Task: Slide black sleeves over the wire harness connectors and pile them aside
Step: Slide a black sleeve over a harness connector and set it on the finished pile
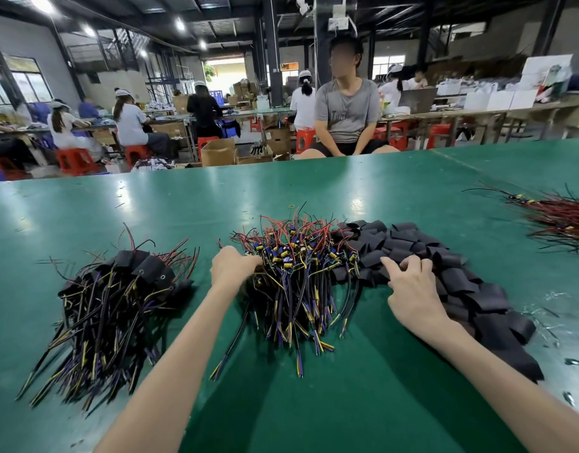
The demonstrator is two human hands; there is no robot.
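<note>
A heap of bare wire harnesses (298, 266) with small blue and yellow connectors and red, black and purple leads lies in the middle of the green table (363, 371). My left hand (232, 266) reaches into its left edge with fingers curled among the wires; what they hold is hidden. To the right spreads a pile of flat black sleeves (445, 266). My right hand (409, 282) rests on that pile, fingertips curled onto a sleeve. At the left lies the pile of sleeved harnesses (118, 289).
Another bundle of red and black wires (559, 220) lies at the far right of the table. A person in a grey shirt (347, 116) sits just beyond the table's far edge. Small scraps (572, 361) lie near the right edge.
</note>
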